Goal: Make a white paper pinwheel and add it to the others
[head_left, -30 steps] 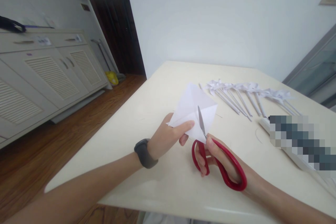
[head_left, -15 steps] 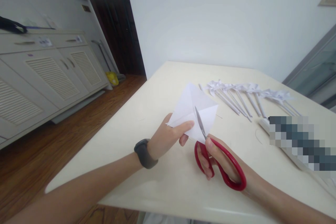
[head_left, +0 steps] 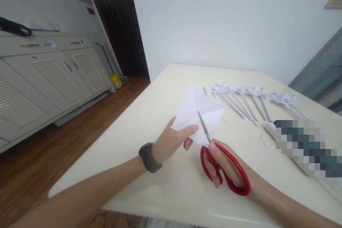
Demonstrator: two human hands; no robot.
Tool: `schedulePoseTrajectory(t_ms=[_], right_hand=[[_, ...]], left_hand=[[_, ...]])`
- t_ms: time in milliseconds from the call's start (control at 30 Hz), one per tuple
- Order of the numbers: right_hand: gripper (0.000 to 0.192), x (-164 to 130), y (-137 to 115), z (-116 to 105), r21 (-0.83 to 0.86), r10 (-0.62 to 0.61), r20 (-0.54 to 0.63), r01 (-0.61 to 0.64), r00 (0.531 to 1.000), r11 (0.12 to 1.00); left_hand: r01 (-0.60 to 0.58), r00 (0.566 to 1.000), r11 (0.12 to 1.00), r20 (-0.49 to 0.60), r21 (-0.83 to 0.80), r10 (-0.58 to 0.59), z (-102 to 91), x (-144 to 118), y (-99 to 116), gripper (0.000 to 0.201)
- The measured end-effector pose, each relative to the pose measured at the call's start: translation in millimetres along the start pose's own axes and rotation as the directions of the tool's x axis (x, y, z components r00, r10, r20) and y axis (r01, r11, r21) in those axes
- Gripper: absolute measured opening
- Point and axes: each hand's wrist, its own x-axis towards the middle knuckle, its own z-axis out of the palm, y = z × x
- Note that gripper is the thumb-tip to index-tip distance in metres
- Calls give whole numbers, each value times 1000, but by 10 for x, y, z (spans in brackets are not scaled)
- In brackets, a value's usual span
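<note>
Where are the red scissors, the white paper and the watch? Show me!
red scissors (head_left: 235, 164), head view, on the red handle loop.
white paper (head_left: 191, 108), head view, on its left flap.
watch (head_left: 148, 156), head view, on the dark band.

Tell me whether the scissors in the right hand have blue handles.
No, the scissors gripped by the right hand have red handles, their blade cutting into the white paper.

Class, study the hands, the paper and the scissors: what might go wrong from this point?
1. The left hand pinches the white paper close beside the scissors blade, so a finger may get nicked.
2. The paper is held in the air by one corner; it may flex and the cut wander.
3. The right hand works near the paper pinwheels; an elbow swing might scatter them.
</note>
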Motion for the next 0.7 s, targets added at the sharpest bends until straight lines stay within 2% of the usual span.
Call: schedulePoseTrajectory(t_ms=[233,400,533,700], right_hand=[[39,-1,51,6,-1,8,-33,-8,999,1000],[40,2,63,-2,-46,0,-15,-1,1000,999],[33,8,76,-2,-12,8,-40,-8,999,1000],[30,-2,33,3,-15,28,-40,-29,999,999]], left_hand=[[20,1000,999,-8,-30,-21,6,-6,-9,43],[23,1000,999,-1,-41,-23,7,-3,11,42],[25,1000,1000,-4,-17,-25,10,-5,16,43],[13,999,1000,-43,-19,-14,22,-1,36,44]])
